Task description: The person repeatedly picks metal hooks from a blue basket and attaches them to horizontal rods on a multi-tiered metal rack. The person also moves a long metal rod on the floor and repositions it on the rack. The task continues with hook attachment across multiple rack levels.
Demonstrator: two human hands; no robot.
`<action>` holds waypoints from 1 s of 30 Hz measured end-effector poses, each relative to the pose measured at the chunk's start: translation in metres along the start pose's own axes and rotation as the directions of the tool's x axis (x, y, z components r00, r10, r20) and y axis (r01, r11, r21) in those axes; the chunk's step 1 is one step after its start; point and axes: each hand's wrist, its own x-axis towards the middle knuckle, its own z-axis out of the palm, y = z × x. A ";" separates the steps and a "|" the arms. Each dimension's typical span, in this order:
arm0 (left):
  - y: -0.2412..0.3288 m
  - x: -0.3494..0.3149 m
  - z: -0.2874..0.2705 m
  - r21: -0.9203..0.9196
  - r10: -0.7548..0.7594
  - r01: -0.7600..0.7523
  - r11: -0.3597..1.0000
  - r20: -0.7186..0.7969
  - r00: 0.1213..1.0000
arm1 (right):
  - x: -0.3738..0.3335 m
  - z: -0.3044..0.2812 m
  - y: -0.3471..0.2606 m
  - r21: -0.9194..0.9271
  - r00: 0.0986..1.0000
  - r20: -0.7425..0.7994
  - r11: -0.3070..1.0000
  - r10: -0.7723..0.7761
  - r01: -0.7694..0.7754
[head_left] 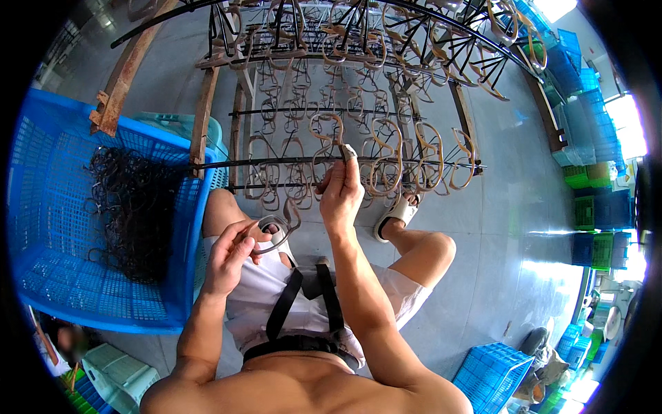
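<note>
My left hand (231, 255) is closed on a thin, curved, brownish-grey loop (294, 224), held out over my left thigh. My right hand (343, 196) reaches forward to a dark rod (258, 162) of the rack. Its fingers pinch a tan figure-eight-shaped loop (326, 124) at the rod; the exact grip is partly hidden. A white wrapping (349, 150) covers one fingertip. Right of this hand, similar tan figure-eight loops (386, 157) hang on the same rod.
A large blue basket (62, 276) at my left holds a tangled heap of dark, thin strips (134, 214). The rack's rusty uprights (127, 69) and higher rods with many loops stand ahead. Another blue basket (493, 372) sits at the lower right, and stacked crates line the right side.
</note>
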 end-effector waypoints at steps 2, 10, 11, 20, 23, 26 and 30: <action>0.001 0.000 0.002 -0.012 -0.004 0.004 1.000 -0.013 1.000 | -0.001 0.001 0.000 0.022 1.000 0.004 1.000 -0.010 0.010; 0.003 0.000 0.006 -0.054 0.002 -0.004 0.999 -0.029 1.000 | -0.003 0.003 0.000 -0.070 0.999 -0.008 0.997 -0.032 0.032; 0.004 -0.001 0.007 -0.054 0.001 -0.003 0.999 -0.032 0.999 | -0.003 0.002 0.001 -0.077 0.998 -0.036 0.996 -0.055 0.053; 0.019 -0.004 0.005 -0.052 0.070 -0.072 0.996 -0.029 0.997 | -0.017 -0.032 -0.034 -0.476 0.972 0.068 0.849 -0.226 0.231; 0.025 -0.001 0.000 -0.049 0.052 -0.047 0.998 0.092 0.994 | -0.038 -0.053 -0.061 -0.213 0.890 0.318 0.889 -0.328 0.404; 0.025 0.006 0.007 -0.236 0.183 -0.183 0.954 -0.020 0.983 | -0.053 -0.051 -0.049 0.195 0.857 0.507 0.981 -0.088 -0.015; 0.022 0.009 0.025 -0.179 0.359 -0.374 0.910 -0.111 0.927 | -0.080 -0.022 -0.062 0.470 0.833 0.548 0.794 0.080 -0.386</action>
